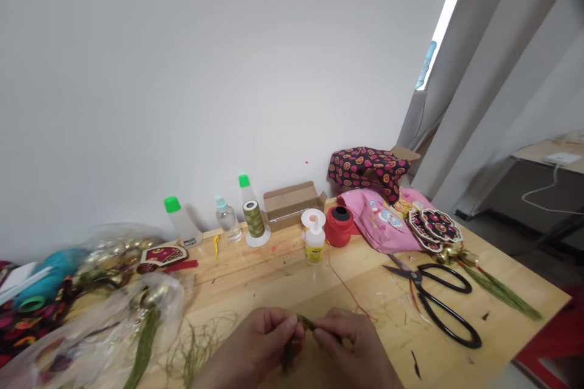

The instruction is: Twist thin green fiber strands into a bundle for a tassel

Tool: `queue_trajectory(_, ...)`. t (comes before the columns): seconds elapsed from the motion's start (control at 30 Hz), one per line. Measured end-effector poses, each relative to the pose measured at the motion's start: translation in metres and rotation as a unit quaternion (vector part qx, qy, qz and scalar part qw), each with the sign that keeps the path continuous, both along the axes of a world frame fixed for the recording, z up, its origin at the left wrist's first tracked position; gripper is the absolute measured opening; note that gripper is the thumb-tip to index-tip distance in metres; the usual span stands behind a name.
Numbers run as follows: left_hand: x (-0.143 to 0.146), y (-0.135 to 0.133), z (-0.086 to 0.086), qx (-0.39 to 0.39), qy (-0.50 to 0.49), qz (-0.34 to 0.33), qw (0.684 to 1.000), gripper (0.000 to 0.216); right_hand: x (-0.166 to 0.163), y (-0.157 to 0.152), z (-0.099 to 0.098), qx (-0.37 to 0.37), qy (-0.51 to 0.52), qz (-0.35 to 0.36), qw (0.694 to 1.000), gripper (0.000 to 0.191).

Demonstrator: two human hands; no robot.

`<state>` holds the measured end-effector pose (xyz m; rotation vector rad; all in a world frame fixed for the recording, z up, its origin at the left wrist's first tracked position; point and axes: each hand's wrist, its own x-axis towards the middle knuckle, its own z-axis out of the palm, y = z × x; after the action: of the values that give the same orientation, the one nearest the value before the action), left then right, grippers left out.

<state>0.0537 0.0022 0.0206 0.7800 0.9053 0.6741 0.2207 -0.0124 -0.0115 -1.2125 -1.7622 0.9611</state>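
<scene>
Low in the middle of the head view, my left hand (pixel 267 337) pinches a small bundle of olive-green thread (pixel 305 321) between thumb and finger. From the other side my right hand (pixel 344 340) grips the same bundle, its fingers curled. A short stretch of thread shows between the two hands, and a blurred dark end hangs below my left hand. Loose green threads (pixel 196 346) lie tangled beside my left wrist. A green tassel (pixel 143 343) lies farther left. Black-handled scissors (pixel 431 292) rest with blades apart to the right of my right hand.
Beyond my hands stand a small glue bottle (pixel 314 246), a red thread cone (pixel 340 228) and a green thread spool (pixel 253 220). Plastic bags with gold bells (pixel 132 252) crowd the left. Embroidered pieces (pixel 440 228) with a tassel lie right, by a pink cloth bag (pixel 374 216).
</scene>
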Motion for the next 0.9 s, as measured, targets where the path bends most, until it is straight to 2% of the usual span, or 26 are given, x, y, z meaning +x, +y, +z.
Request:
queue_trajectory(0.1, 0.003, -0.003, 0.002, -0.008, -0.078, 0.042, 0.996, 0.019, -0.007, 0.0, -0.002, -0.051, 0.084, -0.006, 0.995, 0.023)
queue_trajectory(0.27, 0.013, -0.005, 0.002, -0.111, -0.184, 0.15, 0.965, 0.012, -0.017, 0.004, -0.001, -0.134, 0.224, 0.031, 0.965, 0.029)
queue_trajectory(0.4, 0.016, -0.001, 0.002, -0.17, -0.2, 0.276, 0.925, 0.022, -0.018, 0.009, -0.002, -0.171, 0.255, 0.062, 0.95, 0.033)
queue_trajectory(0.47, 0.013, 0.002, 0.004, -0.185, -0.207, 0.308, 0.91, 0.024, -0.016, 0.01, -0.006, -0.176, 0.251, 0.082, 0.948, 0.036)
queue_trajectory(0.6, 0.003, 0.005, 0.008, -0.202, -0.251, 0.302, 0.897, 0.022, -0.011, 0.008, -0.017, -0.188, 0.214, 0.019, 0.958, 0.038)
queue_trajectory(0.67, 0.0, 0.005, 0.008, -0.196, -0.259, 0.298, 0.898, 0.024, -0.01, 0.007, -0.018, -0.167, 0.195, -0.016, 0.966, 0.036)
queue_trajectory(0.8, 0.001, 0.002, 0.008, -0.155, -0.228, 0.272, 0.922, 0.02, -0.013, 0.008, 0.001, -0.061, 0.18, -0.038, 0.981, 0.027)
queue_trajectory(0.9, 0.003, 0.0, 0.011, -0.09, -0.188, 0.203, 0.957, 0.014, -0.015, 0.01, 0.02, 0.004, 0.178, -0.023, 0.984, 0.02)
